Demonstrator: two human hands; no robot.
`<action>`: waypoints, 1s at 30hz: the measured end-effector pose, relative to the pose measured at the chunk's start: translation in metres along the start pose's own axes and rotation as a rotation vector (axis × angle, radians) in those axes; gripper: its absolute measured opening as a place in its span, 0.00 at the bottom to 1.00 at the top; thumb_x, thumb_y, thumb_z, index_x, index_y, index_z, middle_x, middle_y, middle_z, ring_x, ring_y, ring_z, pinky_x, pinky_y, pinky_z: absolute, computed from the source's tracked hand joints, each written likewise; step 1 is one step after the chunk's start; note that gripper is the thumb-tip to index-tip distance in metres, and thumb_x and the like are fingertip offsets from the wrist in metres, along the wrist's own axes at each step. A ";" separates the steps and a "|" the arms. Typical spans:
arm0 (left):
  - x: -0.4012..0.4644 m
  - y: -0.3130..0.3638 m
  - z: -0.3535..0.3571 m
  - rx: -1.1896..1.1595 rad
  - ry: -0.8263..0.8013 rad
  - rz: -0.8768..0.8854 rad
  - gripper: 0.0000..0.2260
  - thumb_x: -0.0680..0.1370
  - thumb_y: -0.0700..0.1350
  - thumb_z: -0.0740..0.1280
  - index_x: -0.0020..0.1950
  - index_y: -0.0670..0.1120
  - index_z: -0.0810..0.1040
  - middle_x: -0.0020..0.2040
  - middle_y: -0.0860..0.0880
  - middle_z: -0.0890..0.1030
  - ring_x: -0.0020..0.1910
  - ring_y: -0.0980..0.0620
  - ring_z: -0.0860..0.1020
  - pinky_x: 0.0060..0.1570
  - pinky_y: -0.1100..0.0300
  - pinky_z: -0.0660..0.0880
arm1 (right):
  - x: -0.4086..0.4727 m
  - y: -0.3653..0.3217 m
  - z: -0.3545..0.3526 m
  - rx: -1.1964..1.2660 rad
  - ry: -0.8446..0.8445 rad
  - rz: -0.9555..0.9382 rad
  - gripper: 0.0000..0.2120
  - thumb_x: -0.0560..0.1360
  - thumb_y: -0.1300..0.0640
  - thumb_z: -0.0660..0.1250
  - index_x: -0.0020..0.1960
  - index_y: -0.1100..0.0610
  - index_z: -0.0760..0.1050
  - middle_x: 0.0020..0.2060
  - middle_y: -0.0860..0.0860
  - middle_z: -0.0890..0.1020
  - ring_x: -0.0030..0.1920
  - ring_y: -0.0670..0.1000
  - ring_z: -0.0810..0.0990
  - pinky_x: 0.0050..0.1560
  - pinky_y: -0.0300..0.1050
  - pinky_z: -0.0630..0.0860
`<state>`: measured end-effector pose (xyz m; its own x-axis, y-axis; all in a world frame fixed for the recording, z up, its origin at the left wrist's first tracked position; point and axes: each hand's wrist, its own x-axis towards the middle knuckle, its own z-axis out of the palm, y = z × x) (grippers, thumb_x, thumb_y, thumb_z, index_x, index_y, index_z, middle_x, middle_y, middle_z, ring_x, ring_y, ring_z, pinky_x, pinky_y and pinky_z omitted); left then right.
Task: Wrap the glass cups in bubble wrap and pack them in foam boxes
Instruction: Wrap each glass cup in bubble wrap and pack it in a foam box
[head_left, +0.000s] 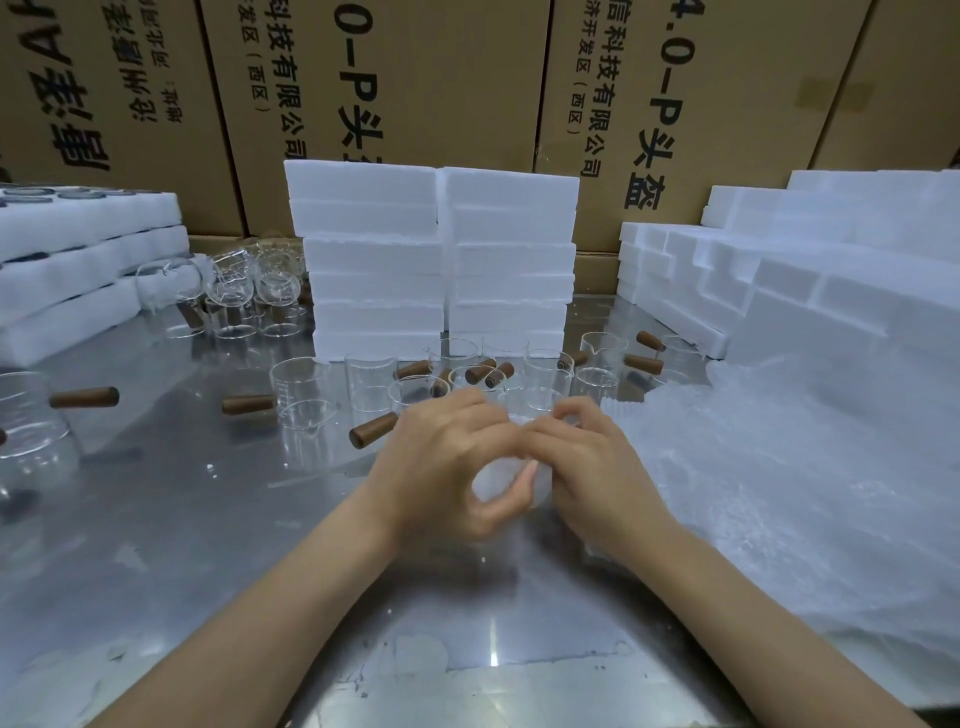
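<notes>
A: Where are your fingers?

B: You've curled the fingers (470, 415) of your left hand (447, 457) over a small white bubble-wrapped bundle (498, 480), thumb bent under it. Your right hand (587, 467) is cupped against the bundle's other side, its fingertips pinching the wrap at the top.

A: And the cup itself?

B: Your hands and the wrap hide what's inside, so I can't tell how it lies. You're holding the bundle low over the shiny steel table (208, 545), near the middle; whether it touches the metal I can't tell.

A: What's just beyond your hands?

B: Clear glass measuring cups with brown wooden stick handles (306, 395), standing upright in a loose cluster. One wooden handle (374, 436) points toward your left wrist. A larger clear glass cup (31, 421) sits at the far left edge.

A: Farther out?

B: A heap of loose translucent bubble wrap (779, 493) spreads along your right side. Behind the cups stand two stacks of white foam boxes (441, 260), touching each other. More white foam pieces (779, 270) are piled at right, and flat white foam trays (88, 244) at left, with round clear glass cups (249, 291) beside them. Brown cardboard cartons with black printing (415, 78) form the back wall.
</notes>
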<state>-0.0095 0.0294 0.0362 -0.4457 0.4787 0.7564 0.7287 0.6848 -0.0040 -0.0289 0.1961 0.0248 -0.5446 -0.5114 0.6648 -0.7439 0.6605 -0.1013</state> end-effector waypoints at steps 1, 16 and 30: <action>0.000 0.002 0.000 -0.018 0.002 0.023 0.07 0.72 0.46 0.66 0.38 0.44 0.80 0.31 0.49 0.77 0.31 0.47 0.73 0.31 0.54 0.71 | 0.001 0.001 0.001 -0.016 -0.010 -0.005 0.15 0.69 0.60 0.55 0.40 0.57 0.81 0.37 0.46 0.83 0.43 0.59 0.75 0.40 0.54 0.76; 0.002 -0.003 0.032 -0.037 -0.199 -0.111 0.12 0.74 0.53 0.62 0.50 0.46 0.68 0.42 0.49 0.78 0.43 0.49 0.72 0.62 0.55 0.64 | -0.002 0.005 0.007 0.128 0.005 0.240 0.19 0.64 0.65 0.52 0.49 0.56 0.75 0.46 0.44 0.78 0.51 0.43 0.67 0.45 0.31 0.64; 0.105 -0.097 -0.001 -0.475 0.165 -0.817 0.16 0.79 0.46 0.63 0.67 0.48 0.70 0.65 0.52 0.73 0.62 0.54 0.72 0.55 0.62 0.66 | 0.094 0.085 -0.023 0.662 0.400 0.772 0.16 0.77 0.64 0.55 0.61 0.53 0.71 0.54 0.42 0.77 0.55 0.43 0.74 0.52 0.39 0.69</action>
<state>-0.1272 0.0129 0.1167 -0.8570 -0.1563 0.4911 0.3763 0.4612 0.8035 -0.1338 0.2170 0.0958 -0.8776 0.2086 0.4316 -0.3822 0.2389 -0.8927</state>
